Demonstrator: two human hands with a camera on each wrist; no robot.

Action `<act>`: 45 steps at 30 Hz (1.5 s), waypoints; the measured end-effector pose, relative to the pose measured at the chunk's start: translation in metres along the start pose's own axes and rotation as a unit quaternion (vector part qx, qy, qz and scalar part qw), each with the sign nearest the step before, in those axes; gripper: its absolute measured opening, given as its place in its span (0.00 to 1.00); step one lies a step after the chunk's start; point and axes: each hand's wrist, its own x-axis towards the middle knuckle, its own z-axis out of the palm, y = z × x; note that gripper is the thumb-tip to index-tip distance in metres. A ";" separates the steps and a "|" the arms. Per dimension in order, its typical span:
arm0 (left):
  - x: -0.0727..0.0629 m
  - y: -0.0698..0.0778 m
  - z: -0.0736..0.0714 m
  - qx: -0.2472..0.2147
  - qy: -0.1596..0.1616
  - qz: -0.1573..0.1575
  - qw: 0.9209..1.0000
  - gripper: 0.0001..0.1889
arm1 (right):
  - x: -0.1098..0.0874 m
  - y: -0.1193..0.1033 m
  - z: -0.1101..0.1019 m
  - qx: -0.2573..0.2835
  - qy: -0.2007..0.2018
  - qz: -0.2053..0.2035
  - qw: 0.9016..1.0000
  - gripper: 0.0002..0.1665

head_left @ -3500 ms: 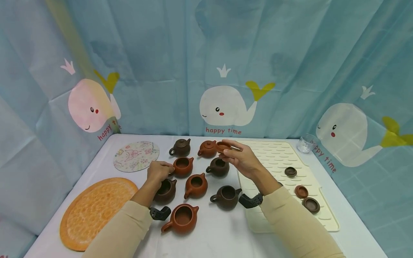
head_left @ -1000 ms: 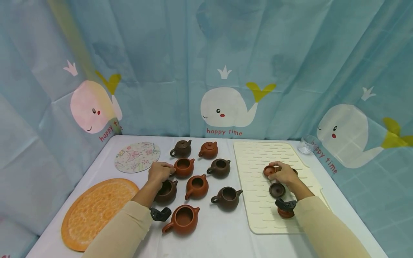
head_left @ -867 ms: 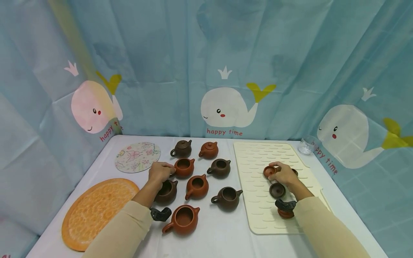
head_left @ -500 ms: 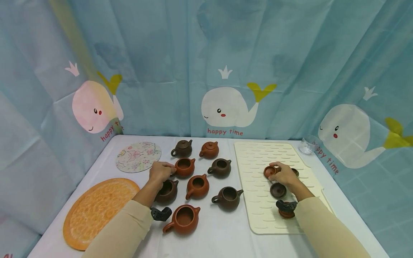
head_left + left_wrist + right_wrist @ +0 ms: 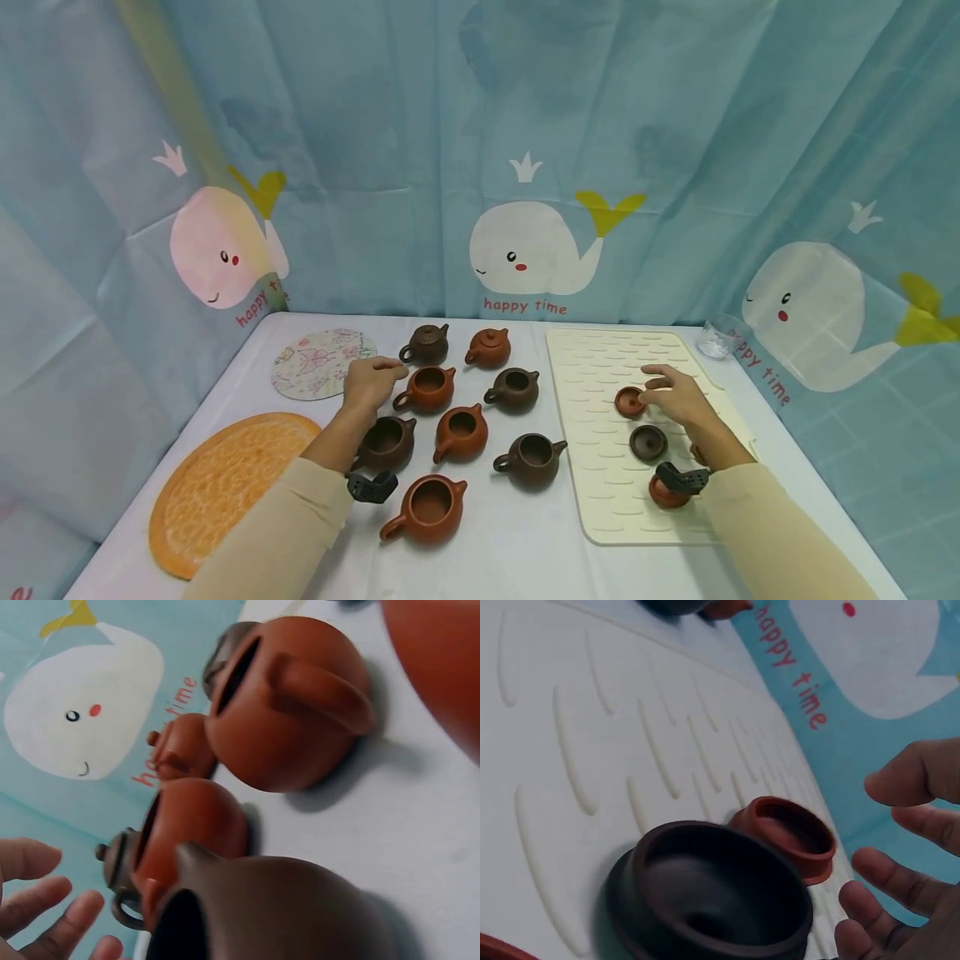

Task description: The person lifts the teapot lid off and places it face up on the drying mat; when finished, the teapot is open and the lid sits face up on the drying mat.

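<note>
My left hand (image 5: 367, 385) has just come off the handle (image 5: 402, 402) of the nearest reddish teapot (image 5: 431, 392); its fingers hang loose, a little apart, holding nothing. My right hand (image 5: 675, 396) has just let go of a reddish lid (image 5: 630, 402), which lies hollow side up on the cream mat (image 5: 592, 358); those fingers are spread and grip nothing. So that lid is set down, and both hands are free.

Counting from the left: one orange round mat (image 5: 232, 492), one patterned round mat (image 5: 318, 367), then eight teapots, four reddish and four dark (image 5: 513, 390). Two at the back are covered, six uncovered. On the cream mat three lids show plainly, two reddish and one dark (image 5: 648, 443); part of another shows behind my right wrist, and I cannot tell whether more are hidden. One clear glass (image 5: 717, 337) stands beyond.
</note>
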 end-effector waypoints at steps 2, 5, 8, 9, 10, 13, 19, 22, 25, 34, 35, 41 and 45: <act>-0.001 0.005 -0.001 -0.010 0.010 0.018 1.000 0.16 | -0.002 -0.004 -0.004 0.008 0.008 -0.006 1.000 0.35; -0.004 0.012 -0.002 -0.019 0.030 0.039 0.999 0.16 | -0.005 -0.010 -0.009 0.012 0.022 -0.015 1.000 0.34; -0.009 0.020 -0.001 -0.034 0.045 0.059 0.997 0.16 | -0.009 -0.020 -0.011 0.009 0.034 -0.026 0.999 0.34; -0.010 0.023 0.000 -0.041 0.049 0.065 0.996 0.16 | -0.010 -0.024 -0.011 0.010 0.037 -0.031 0.999 0.34; -0.012 0.026 0.000 -0.049 0.052 0.071 0.995 0.16 | -0.011 -0.028 -0.011 0.014 0.039 -0.036 0.998 0.34; -0.015 0.032 0.004 -0.081 0.055 0.092 0.991 0.17 | -0.014 -0.040 -0.008 0.032 0.039 -0.052 0.997 0.34; -0.019 0.041 0.012 -0.127 0.043 0.129 0.982 0.14 | -0.011 -0.064 0.003 0.069 0.028 -0.079 0.994 0.33; -0.018 0.045 0.018 -0.130 0.040 0.138 0.981 0.13 | -0.009 -0.072 0.008 0.077 0.022 -0.088 0.993 0.32; -0.017 0.049 0.023 -0.134 0.039 0.140 0.980 0.13 | -0.006 -0.079 0.013 0.080 0.014 -0.097 0.992 0.32; -0.009 0.053 0.037 -0.140 0.042 0.118 0.982 0.12 | 0.005 -0.100 0.025 0.090 0.004 -0.115 0.989 0.29; -0.008 0.053 0.039 -0.138 0.042 0.116 0.983 0.12 | 0.006 -0.102 0.026 0.094 0.001 -0.116 0.989 0.30; -0.002 0.048 0.050 -0.114 0.039 0.113 0.986 0.13 | 0.013 -0.112 0.037 0.111 -0.018 -0.120 0.986 0.31; 0.000 0.043 0.057 -0.106 0.032 0.120 0.987 0.13 | 0.017 -0.114 0.045 0.119 -0.025 -0.118 0.986 0.30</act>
